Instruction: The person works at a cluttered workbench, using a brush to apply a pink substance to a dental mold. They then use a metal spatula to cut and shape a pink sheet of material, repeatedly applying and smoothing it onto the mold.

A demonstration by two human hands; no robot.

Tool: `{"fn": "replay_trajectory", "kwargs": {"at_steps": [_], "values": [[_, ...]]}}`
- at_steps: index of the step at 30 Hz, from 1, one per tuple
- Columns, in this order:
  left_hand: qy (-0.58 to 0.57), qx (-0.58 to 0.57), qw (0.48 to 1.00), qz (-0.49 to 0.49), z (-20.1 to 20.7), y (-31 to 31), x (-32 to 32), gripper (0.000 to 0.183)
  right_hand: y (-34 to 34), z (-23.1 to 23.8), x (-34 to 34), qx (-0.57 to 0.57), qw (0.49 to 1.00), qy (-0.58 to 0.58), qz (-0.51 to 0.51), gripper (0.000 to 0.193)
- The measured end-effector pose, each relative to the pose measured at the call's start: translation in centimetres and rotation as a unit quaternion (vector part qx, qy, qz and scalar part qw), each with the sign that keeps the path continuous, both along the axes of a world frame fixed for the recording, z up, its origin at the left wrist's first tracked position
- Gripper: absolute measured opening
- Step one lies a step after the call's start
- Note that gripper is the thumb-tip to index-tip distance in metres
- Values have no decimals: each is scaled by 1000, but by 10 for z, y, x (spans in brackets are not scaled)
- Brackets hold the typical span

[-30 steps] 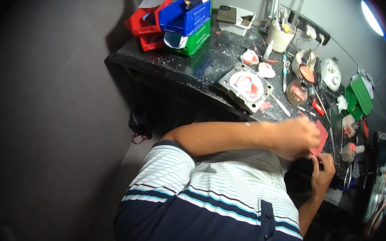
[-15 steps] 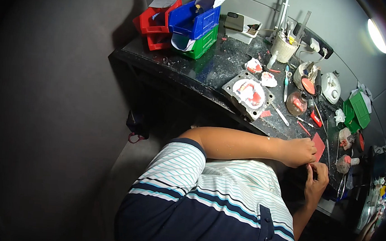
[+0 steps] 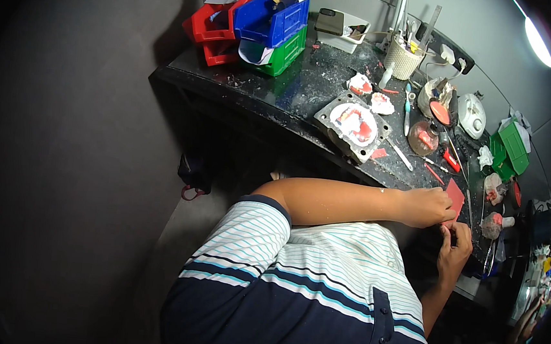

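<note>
A flat sheet of pink wax is between my hands at the bench's front edge. My left hand reaches across from the left, its fingers curled against the near side of the sheet. At the sheet's lower end, my right hand pinches with thumb and forefinger. The fingers partly hide the sheet's lower part. Left of the hands sits an open metal flask, filled with white plaster bearing pink wax. A white-handled knife and a small pink wax scrap lie beside it.
Plaster casts with pink wax stand behind the flask. A glass spirit burner, a red lighter and a toothbrush are farther back. Stacked bins occupy the left corner; a woven tool cup stands at the wall.
Both hands and the sheet show slightly higher in the picture, and more of the sheet's lower end is visible. The whole view has shifted a little.
</note>
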State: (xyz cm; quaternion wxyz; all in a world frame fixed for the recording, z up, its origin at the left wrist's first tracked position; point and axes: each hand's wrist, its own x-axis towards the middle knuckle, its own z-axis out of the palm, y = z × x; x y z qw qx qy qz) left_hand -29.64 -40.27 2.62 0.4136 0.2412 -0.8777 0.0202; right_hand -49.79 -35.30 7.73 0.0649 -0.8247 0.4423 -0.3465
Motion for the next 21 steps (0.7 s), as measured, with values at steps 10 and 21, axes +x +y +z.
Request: {"fn": "replay_trajectory", "kwargs": {"at_steps": [10,21], "values": [[-9,4,1000,-3,0,1,2,13,1,5,6,27,1000,0,9,10],[-5,16,1000,5,3,6,3,17,-7,-4,9,-9,1000,25,-10,9]]}}
